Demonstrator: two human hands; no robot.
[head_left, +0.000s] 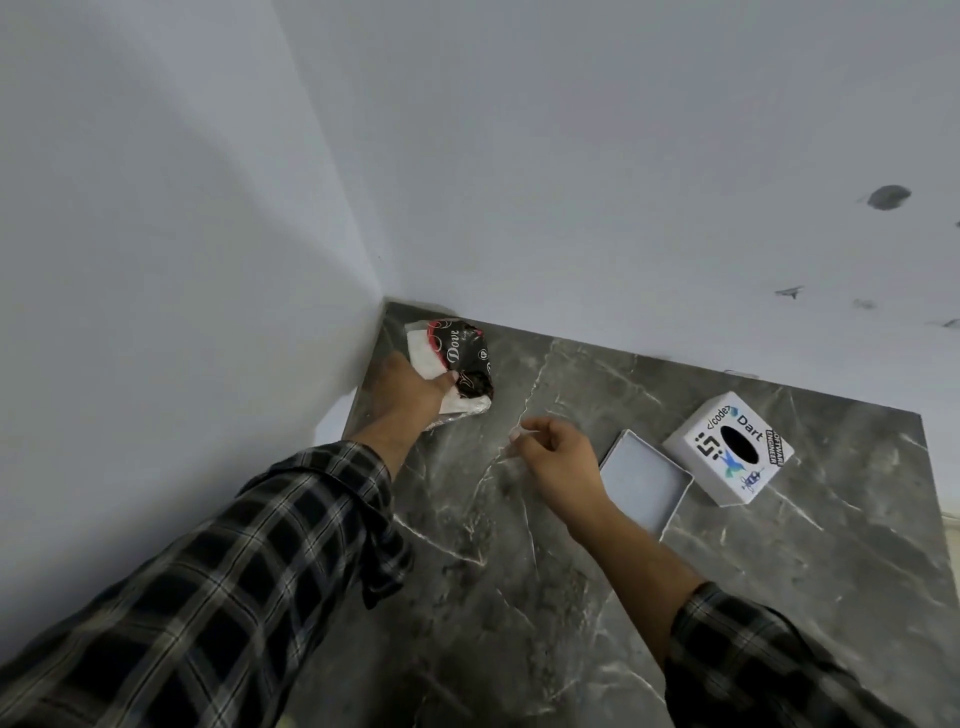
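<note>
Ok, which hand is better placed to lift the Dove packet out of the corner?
Left. The left hand grips the Dove packet by the wall corner. The right hand hovers apart from it over the counter, nearer the white tray.
</note>
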